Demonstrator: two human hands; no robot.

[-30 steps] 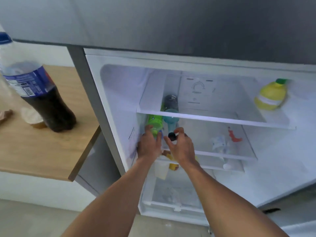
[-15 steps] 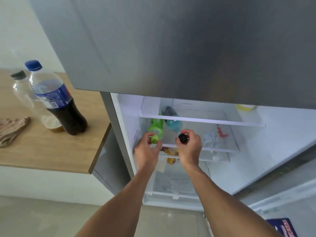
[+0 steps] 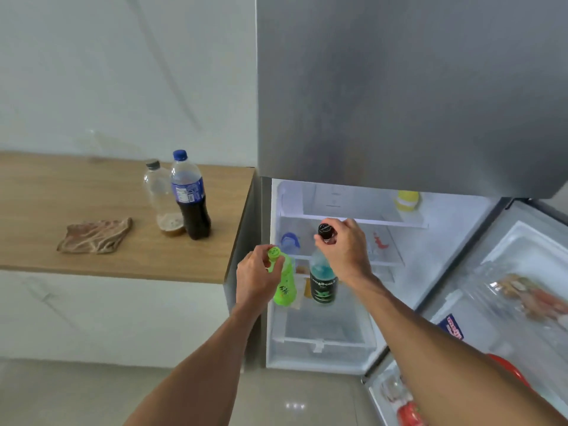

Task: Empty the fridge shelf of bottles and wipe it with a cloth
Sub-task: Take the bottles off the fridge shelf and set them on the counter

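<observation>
While the left hand [image 3: 256, 276] fingers grip a green bottle [image 3: 284, 284] by its neck, the right hand [image 3: 345, 249] fingers clasp a dark-labelled blue-liquid bottle [image 3: 322, 281] at its black cap.

Home kitchen. Grey two-door fridge [image 3: 399, 87] against white wall, lower compartment open, white glass shelves [image 3: 353, 221] inside, packaged food in door racks [image 3: 522, 299]. Beside it wooden table [image 3: 92, 256] carrying cola bottle [image 3: 190, 195], near-empty clear bottle [image 3: 159, 199], crumpled brown cloth [image 3: 95, 235]. Pale tiled floor [image 3: 76, 395].

Blue bottle [image 3: 289, 241] partly hidden behind the shelf edge, door-bin items [image 3: 531, 298] blurred, possibly packaged food, cropped at right
</observation>
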